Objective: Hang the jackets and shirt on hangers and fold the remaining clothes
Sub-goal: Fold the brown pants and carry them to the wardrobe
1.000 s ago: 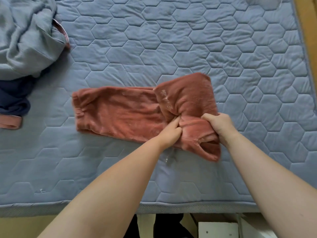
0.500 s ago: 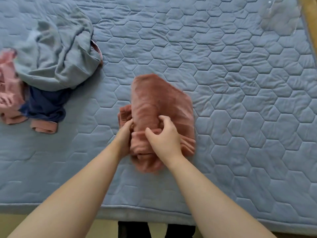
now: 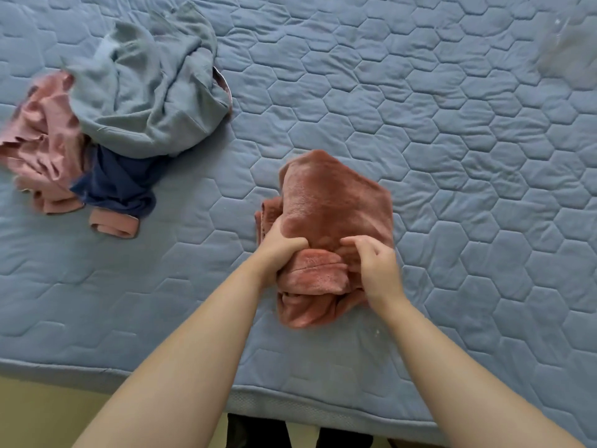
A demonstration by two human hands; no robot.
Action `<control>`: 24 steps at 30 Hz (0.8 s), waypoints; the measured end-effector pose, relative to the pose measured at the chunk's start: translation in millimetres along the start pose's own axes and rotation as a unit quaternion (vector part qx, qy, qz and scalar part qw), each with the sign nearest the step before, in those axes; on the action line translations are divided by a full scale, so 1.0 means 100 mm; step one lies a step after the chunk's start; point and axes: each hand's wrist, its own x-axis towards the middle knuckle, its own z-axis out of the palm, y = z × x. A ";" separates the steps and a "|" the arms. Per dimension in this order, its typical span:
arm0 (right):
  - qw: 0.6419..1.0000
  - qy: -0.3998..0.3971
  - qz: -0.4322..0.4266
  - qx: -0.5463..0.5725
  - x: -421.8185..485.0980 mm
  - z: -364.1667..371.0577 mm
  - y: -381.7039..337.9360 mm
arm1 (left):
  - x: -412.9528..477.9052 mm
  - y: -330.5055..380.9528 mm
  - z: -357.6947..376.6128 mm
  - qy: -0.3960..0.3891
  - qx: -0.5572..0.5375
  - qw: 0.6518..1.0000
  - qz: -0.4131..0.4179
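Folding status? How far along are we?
Done: no hung or finished item in view. In hand: left hand and right hand grip the rust fleece garment, folded compact on the mattress. Remaining: crumpled pile of grey-blue garment, navy garment and pink garment.

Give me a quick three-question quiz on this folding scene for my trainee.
1. True or false: the left hand and right hand both grip the rust fleece garment.
2. The unfolded clothes pile lies: A) left of the fleece, B) right of it, C) under it.
3. What surface carries everything?
Key: 1 true; 2 A; 3 the quilted blue mattress.
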 end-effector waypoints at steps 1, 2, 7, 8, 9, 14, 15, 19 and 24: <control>0.998 0.060 0.009 0.017 0.05 -0.10 0.01 | 0.00 0.02 0.07 -0.010 -0.032 0.999 -0.007; 0.992 0.122 0.016 0.016 0.10 -0.21 0.02 | 0.01 0.03 0.15 -0.029 -0.071 0.997 -0.016; 0.982 0.139 0.130 0.019 0.38 -0.76 0.20 | 0.01 0.07 0.52 -0.079 -0.215 0.955 -0.188; 0.982 0.108 0.150 0.029 0.39 -0.80 0.22 | 0.03 0.04 0.58 -0.076 -0.240 0.946 -0.206; 0.984 0.081 0.158 0.022 0.41 -0.82 0.25 | 0.05 0.02 0.59 -0.061 -0.251 0.942 -0.212; 0.992 0.009 0.084 -0.098 0.46 -0.65 0.37 | 0.25 -0.19 0.16 0.068 -0.174 0.958 -0.216; 0.989 -0.003 0.087 -0.122 0.47 -0.60 0.42 | 0.28 -0.24 0.07 0.116 -0.094 0.971 -0.188; 0.979 -0.005 0.096 -0.177 0.53 -0.48 0.50 | 0.17 -0.35 -0.01 0.285 0.140 0.948 -0.023; 0.936 0.075 -0.145 -0.311 0.48 -0.33 0.41 | 0.01 -0.33 0.22 0.236 0.388 0.879 0.146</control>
